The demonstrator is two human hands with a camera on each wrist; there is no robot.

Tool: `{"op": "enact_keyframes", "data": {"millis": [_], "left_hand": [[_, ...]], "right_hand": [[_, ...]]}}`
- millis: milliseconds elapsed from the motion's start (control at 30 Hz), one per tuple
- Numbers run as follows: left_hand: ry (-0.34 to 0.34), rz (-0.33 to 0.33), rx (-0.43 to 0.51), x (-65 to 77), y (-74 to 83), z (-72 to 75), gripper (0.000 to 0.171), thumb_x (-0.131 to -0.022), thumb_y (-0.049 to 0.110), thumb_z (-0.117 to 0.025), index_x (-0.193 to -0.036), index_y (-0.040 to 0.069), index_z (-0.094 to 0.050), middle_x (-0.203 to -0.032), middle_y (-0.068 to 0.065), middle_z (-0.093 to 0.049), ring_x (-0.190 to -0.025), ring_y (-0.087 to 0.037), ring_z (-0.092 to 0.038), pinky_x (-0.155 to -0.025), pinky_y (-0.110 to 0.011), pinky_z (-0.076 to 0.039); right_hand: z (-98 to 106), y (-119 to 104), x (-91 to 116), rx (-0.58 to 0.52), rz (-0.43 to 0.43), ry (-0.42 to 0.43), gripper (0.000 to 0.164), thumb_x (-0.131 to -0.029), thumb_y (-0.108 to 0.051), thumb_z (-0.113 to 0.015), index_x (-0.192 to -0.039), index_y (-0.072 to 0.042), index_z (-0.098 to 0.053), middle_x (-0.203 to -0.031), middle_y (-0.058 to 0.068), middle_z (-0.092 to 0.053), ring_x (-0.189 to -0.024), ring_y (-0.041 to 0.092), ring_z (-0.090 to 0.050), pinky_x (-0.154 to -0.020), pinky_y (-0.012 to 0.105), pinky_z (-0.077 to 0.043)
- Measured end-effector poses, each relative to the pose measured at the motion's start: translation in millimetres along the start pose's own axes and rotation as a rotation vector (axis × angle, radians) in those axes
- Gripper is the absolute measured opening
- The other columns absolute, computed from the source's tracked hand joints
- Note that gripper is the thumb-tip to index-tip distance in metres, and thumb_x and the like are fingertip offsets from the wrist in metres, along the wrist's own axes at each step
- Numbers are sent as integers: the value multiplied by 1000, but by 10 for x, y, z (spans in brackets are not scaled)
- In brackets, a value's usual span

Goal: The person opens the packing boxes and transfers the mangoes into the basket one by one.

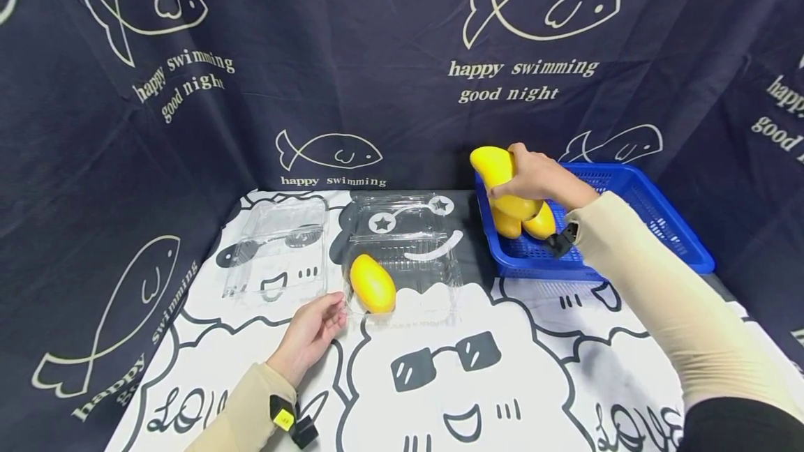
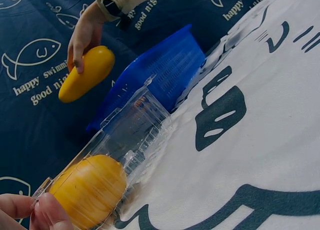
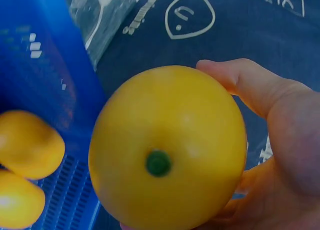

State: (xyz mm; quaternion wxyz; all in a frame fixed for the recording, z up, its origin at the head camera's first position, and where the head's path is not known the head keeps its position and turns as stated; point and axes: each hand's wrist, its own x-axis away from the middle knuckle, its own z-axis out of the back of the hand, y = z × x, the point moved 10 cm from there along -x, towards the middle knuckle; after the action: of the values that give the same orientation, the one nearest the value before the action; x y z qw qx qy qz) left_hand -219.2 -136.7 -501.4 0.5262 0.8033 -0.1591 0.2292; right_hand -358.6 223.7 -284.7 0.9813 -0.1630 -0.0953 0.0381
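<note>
My right hand (image 1: 530, 173) grips a yellow mango (image 1: 494, 164) above the left side of the blue basket (image 1: 653, 211). The mango's round end with a green stem spot faces the right wrist camera, with the thumb (image 3: 220, 73) along its side. More mangoes (image 3: 27, 145) lie in the basket below. At the near left corner of an open clear plastic clamshell box (image 1: 427, 291), my left hand (image 1: 312, 330) pinches the rim between thumb and finger. One mango (image 1: 373, 284) lies in that box's left part, close to the left fingers.
Another open clear plastic box (image 1: 276, 250) stands to the left on the cartoon-print cloth (image 1: 452, 396). A dark fish-print curtain (image 1: 389, 89) hangs behind and at the sides. The basket's raised blue wall (image 1: 546, 270) faces the box side.
</note>
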Motion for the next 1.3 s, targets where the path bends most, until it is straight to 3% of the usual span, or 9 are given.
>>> {"op": "enact_keyframes", "data": {"millis": [233, 467, 900, 1133, 1300], "left_hand": [[-1, 1, 5, -15, -4, -18, 24, -93, 13, -59, -114, 2, -56, -79, 5, -60, -74, -7, -56, -69, -15, -54], [9, 1, -3, 1, -13, 6, 20, -93, 13, -60, -111, 4, -56, -80, 5, -59, -75, -7, -56, -69, -16, -54], [-1, 6, -7, -6, -11, 15, 30, -94, 14, -58, -120, 0, -53, -78, 6, -59, -72, -6, -56, -68, -15, -54], [-2, 4, -1, -4, -5, 15, 15, -94, 13, -59, -107, 6, -58, -77, 6, -59, -72, -6, -56, -68, -15, -53], [-3, 4, 8, -3, -5, 13, 14, -94, 13, -59, -106, 6, -57, -77, 5, -59, -72, -5, -56, -68, -15, -53]], "right_hand": [[83, 255, -47, -16, -48, -4, 94, -81, -42, -73, -143, 4, -20, -119, 30, -47, -98, 42, -56, -71, 44, -60], [72, 491, -89, 14, -56, 0, 98, -81, -46, -72, -144, 6, -18, -120, 31, -46, -101, 43, -52, -81, 51, -54], [2, 926, -227, -8, -116, -16, 95, -82, -49, -71, -139, 8, -21, -118, 32, -45, -101, 45, -51, -84, 55, -52], [-34, 1143, -247, -43, -140, -21, 92, -83, -49, -71, -136, 9, -22, -115, 32, -44, -99, 45, -52, -81, 53, -54], [-67, 1270, -224, -42, -180, -31, 92, -82, -48, -71, -134, 10, -23, -113, 32, -45, -97, 46, -54, -79, 53, -56]]}}
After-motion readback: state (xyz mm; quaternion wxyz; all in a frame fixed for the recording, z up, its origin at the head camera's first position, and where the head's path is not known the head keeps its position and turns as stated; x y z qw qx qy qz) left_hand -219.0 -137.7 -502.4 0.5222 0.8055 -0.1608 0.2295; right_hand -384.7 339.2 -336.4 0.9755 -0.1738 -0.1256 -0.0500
